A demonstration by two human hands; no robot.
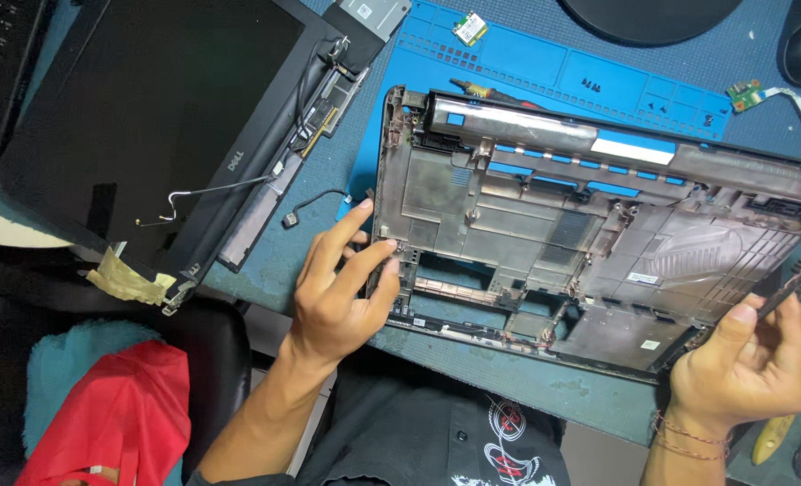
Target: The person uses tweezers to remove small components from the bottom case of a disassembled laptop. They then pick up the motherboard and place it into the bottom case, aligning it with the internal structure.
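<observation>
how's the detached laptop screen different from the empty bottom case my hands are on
The screen panel is a flat, glossy black slab lying left of the blue mat; the bottom case is a ribbed grey shell with cut-out openings, lying on the mat. The left hand and right hand touch only the case. Both are bare laptop parts.

teal desk (526, 382), blue work mat (508, 67)

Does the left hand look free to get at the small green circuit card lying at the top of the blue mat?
Probably yes. The left hand rests on the laptop base shell holding nothing visible, and the mat between it and the green card lies open.
</observation>
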